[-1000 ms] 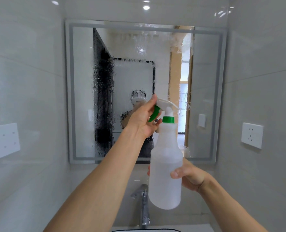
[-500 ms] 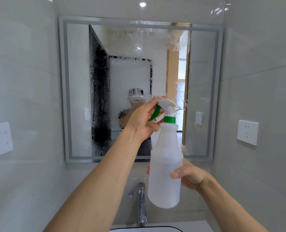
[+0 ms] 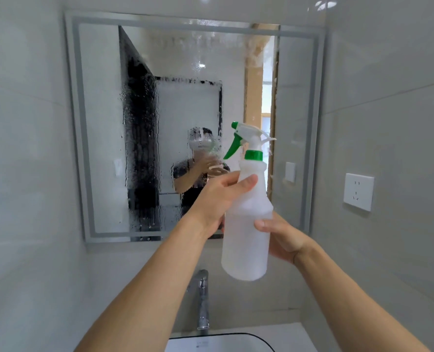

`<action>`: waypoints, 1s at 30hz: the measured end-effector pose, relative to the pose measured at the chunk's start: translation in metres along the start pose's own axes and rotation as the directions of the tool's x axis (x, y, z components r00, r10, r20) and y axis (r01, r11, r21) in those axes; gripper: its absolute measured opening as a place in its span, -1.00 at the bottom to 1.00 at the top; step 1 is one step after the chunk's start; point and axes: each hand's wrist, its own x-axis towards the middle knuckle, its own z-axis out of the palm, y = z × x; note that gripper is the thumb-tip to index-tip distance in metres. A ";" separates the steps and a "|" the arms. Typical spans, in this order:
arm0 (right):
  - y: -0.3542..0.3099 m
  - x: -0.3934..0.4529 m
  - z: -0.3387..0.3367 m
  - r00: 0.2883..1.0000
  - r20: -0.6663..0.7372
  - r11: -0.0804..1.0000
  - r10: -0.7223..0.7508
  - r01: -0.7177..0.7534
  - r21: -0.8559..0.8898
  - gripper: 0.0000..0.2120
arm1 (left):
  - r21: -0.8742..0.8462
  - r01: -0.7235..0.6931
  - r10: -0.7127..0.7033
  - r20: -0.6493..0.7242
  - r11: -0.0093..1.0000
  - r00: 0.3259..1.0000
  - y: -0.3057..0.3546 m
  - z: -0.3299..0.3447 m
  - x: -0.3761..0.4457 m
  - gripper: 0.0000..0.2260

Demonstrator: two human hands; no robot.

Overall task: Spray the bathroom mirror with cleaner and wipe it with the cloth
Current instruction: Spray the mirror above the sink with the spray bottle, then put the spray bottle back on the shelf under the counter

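Note:
A square wall mirror [image 3: 185,102] with a frosted border hangs ahead, wet with droplets and runs of spray over its middle and top. A translucent white spray bottle [image 3: 246,229] with a green collar and green trigger is held upright in front of the mirror's lower right. My left hand [image 3: 221,196] grips the bottle's shoulder, thumb across its front, below the trigger. My right hand [image 3: 281,237] holds the bottle's body from the right and behind. No cloth is in view.
A chrome faucet [image 3: 202,298] rises below the bottle, above a white basin [image 3: 218,342] at the bottom edge. A white wall socket [image 3: 358,191] sits on the right tiled wall. Tiled walls close in on both sides.
My left hand has slid down from the trigger to the bottle's shoulder. The trigger now stands free. The bottle has stayed at about the same place.

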 end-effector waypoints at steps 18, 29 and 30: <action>-0.032 -0.044 0.013 0.799 -0.555 0.880 -0.232 -0.071 -0.469 -0.49 | 0.175 -0.126 0.131 -0.016 0.977 0.991 -0.019 0.055 0.011 -0.62; 0.021 -0.136 0.097 0.509 -0.822 0.897 -0.256 -0.192 -0.399 -0.43 | 0.235 -0.102 -0.016 0.451 0.967 0.892 -0.064 0.076 -0.070 -0.58; 0.027 -0.148 0.103 0.480 -0.840 0.902 -0.254 -0.196 -0.384 -0.43 | 0.240 -0.095 -0.030 0.471 0.966 0.882 -0.069 0.083 -0.079 -0.56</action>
